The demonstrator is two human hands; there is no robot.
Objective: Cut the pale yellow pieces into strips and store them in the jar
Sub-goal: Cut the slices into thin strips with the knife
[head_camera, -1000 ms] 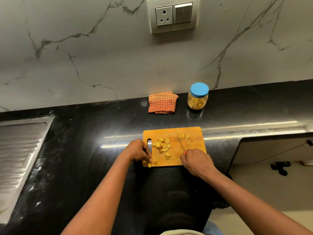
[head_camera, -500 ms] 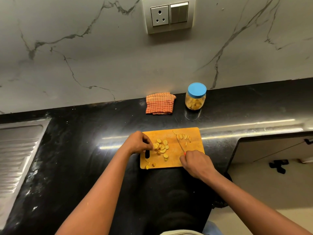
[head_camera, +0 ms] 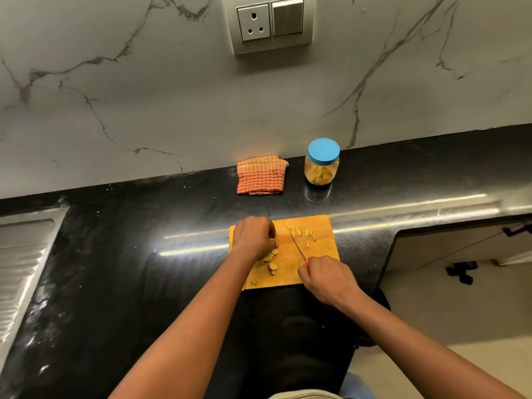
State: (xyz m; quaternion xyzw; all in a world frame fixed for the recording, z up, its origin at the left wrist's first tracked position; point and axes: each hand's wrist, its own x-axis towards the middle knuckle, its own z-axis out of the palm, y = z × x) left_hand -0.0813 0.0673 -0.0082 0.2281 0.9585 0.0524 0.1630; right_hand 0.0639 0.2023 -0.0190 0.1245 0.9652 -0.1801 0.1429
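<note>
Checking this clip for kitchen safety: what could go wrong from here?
1. The left hand curls over the slices close to the knife that the right hand holds; a slip could nick a finger.
2. One small piece lies at the cutting board's near left corner and could slip onto the counter.
3. The jar stands at the back with its lid on, so carried strips could spill.

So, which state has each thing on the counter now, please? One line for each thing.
jar: upright, blue lid on, pale pieces inside.
cloth: folded, beside the jar.
cutting board: flat on the counter.
strips: cut, on the board's far part.
round slices: uncut, on the board.
knife: gripped by the right hand, blade over the board.
left hand: over the slices, fingers bent; grip unclear.
</note>
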